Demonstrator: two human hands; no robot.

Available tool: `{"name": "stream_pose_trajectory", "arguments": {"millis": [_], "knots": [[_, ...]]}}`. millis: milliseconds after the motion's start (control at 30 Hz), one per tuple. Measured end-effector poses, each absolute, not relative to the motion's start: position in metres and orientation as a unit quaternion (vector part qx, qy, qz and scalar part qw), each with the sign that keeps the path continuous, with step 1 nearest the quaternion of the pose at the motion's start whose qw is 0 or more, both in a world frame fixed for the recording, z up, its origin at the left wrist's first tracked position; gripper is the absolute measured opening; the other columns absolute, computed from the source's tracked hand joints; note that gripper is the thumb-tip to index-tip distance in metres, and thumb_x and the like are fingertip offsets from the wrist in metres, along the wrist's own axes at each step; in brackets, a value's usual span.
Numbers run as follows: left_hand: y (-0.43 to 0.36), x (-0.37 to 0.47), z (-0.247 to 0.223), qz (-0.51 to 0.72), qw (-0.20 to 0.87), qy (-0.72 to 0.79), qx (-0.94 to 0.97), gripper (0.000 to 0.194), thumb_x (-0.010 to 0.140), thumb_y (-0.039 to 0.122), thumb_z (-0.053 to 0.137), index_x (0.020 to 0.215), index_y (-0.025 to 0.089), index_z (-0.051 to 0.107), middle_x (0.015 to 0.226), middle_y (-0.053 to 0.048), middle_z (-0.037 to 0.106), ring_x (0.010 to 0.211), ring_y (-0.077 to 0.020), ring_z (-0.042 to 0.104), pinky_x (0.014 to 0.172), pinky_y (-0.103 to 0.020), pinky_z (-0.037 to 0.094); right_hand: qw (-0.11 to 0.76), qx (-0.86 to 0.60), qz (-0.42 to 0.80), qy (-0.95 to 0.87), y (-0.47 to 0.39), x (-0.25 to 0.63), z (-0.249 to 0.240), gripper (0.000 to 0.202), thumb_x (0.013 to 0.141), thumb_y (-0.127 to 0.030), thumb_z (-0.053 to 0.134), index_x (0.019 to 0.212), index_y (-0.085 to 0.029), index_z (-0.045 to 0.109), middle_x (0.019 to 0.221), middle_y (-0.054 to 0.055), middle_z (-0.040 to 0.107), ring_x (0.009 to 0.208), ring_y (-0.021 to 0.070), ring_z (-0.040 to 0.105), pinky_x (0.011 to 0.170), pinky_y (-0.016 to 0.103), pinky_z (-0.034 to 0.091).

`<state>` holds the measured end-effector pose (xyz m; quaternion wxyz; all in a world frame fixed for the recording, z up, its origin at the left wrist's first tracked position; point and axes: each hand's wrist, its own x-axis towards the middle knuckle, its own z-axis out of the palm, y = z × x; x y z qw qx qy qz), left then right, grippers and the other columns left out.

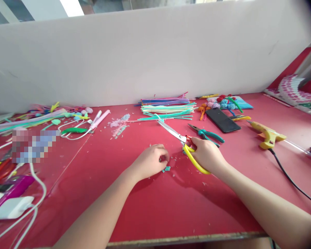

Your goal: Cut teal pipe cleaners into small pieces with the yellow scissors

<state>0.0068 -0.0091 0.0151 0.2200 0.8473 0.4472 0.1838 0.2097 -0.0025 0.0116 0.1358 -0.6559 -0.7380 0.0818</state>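
Observation:
My right hand [208, 154] grips a pair of scissors [174, 132] by its yellow handles, the blades pointing up and to the left. The tips lie close to the front pipe cleaners, beside a small teal tuft. My left hand [152, 159] rests on the red table, its fingers curled in towards the thumb; what they hold, if anything, is hidden. Short teal cut pieces [167, 168] lie right by its fingertips, with tiny scraps scattered around. Bundled pipe cleaners [168, 109] in purple, cream and teal are stacked farther back.
Behind my right hand are pliers [206, 134], a black phone [223, 119] and small fuzzy coloured shapes [224, 102]. A yellow glue gun [269, 135] with a cord lies at right. A pink tool [100, 119], white cables and more pipe cleaners occupy the left. A white panel [134, 58] stands behind.

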Motion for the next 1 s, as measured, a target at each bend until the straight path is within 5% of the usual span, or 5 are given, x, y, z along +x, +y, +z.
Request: {"name": "stream_pose_trajectory", "arguments": {"millis": [533, 1000], "knots": [[-0.02, 0.017, 0.016, 0.112, 0.11, 0.396, 0.905, 0.011, 0.066, 0.01, 0.047, 0.062, 0.017, 0.054, 0.066, -0.004, 0.051, 0.072, -0.0172, 0.049, 0.063, -0.028, 0.036, 0.182, -0.629, 0.116, -0.746, -0.007, 0.205, 0.009, 0.018, 0.066, -0.035, 0.045, 0.071, -0.019, 0.053, 0.055, 0.001, 0.053, 0.046, 0.0098, 0.039, 0.045, 0.022, 0.02], [-0.026, 0.031, 0.019, 0.316, 0.33, 0.465, 0.758, 0.006, 0.069, 0.021, 0.05, 0.066, 0.017, 0.054, 0.067, 0.0, 0.048, 0.063, -0.0109, 0.043, 0.057, -0.023, 0.036, 0.28, -0.517, 0.363, -0.723, -0.023, 0.196, 0.012, 0.018, 0.068, -0.033, 0.043, 0.066, -0.015, 0.049, 0.056, -0.005, 0.039, 0.051, 0.0072, 0.033, 0.045, 0.019, 0.023]]}}
